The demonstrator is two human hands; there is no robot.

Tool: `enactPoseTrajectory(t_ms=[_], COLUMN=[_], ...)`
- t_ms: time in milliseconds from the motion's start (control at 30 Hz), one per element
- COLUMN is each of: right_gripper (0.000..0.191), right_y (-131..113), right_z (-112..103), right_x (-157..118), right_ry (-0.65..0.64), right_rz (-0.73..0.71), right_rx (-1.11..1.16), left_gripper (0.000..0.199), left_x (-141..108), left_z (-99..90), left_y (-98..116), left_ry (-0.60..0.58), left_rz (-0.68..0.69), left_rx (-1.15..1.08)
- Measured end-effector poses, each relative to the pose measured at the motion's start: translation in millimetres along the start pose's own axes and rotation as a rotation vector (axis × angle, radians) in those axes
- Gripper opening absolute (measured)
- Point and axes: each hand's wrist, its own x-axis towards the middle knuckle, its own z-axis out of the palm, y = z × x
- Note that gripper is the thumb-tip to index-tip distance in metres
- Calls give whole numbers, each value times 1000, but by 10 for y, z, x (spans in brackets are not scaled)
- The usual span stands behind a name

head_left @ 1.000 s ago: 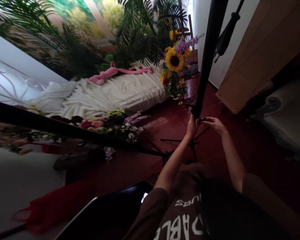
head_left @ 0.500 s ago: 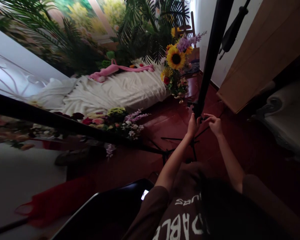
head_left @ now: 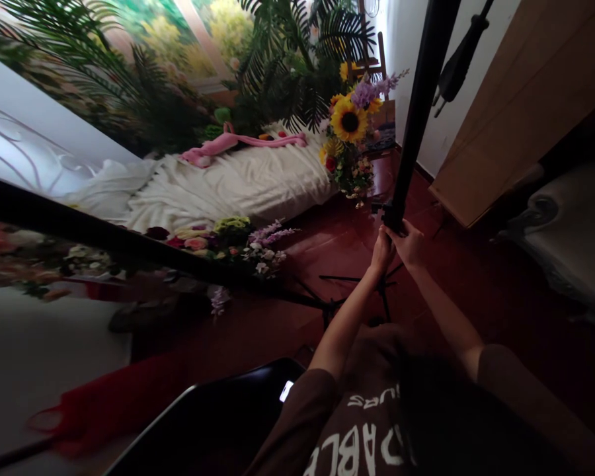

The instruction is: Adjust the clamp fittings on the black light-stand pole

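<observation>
A black stand pole (head_left: 416,125) rises from low in the middle to the top edge, with a dark clamp (head_left: 387,210) on it. Just under the clamp, my left hand (head_left: 383,250) is wrapped round the pole. My right hand (head_left: 409,246) is closed against the pole's right side, touching my left hand; its fingertips are partly hidden. Thin black tripod legs (head_left: 340,278) spread over the red floor below. A black cable plug (head_left: 461,66) hangs beside the upper pole.
A second black pole (head_left: 153,254) crosses the left side. Behind it are a white draped platform (head_left: 238,188) with a pink plush toy (head_left: 215,147), and sunflowers (head_left: 349,121). A wooden board (head_left: 515,106) leans right. A black case (head_left: 213,416) lies low at left.
My right hand has moved left to the pole and closed there, beside my left hand. My left hand stays on the pole.
</observation>
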Motion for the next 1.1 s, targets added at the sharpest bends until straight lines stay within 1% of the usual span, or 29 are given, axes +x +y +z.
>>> enactPoseTrajectory(t_ms=[100, 200, 300, 367, 467, 533, 633, 733, 833, 900, 1000, 1100], right_gripper=[40, 38, 41, 45, 49, 51, 52, 46, 40, 39, 41, 43], right_y=[-142, -345, -552, -650, -707, -693, -616, -460, -203, 5, 297, 478], right_z=[-56, -154, -246, -281, -287, -287, -351, -509, -678, -744, -745, -665], right_x=[65, 200, 397, 522, 632, 642, 573, 427, 240, 108, -84, -245], right_ry=[-3, 17, 44, 30, 8, 2, -2, -27, -82, -126, -199, -263], right_rz=[-38, -105, -202, -258, -308, -324, -316, -274, -221, -185, -141, -87], right_rx=[47, 65, 66, 69, 72, 79, 118, 135, 41, -55, -134, -142], left_gripper=[49, 43, 38, 36, 35, 34, 32, 30, 30, 31, 31, 33], left_x=[-5, -26, -43, -46, -44, -43, -46, -48, -46, -45, -49, -53], left_z=[-10, -43, -76, -84, -82, -79, -76, -68, -51, -36, -14, 0], left_y=[49, 120, 185, 216, 246, 259, 270, 270, 244, 214, 166, 138], left_ry=[15, -18, -34, -38, -35, -31, -23, -12, -2, 7, 28, 33], left_rz=[9, 15, 7, 1, -5, -7, -5, -15, -17, -12, -3, 1], left_rx=[10, -18, -31, -36, -49, -62, -74, -78, -80, -78, -72, -79])
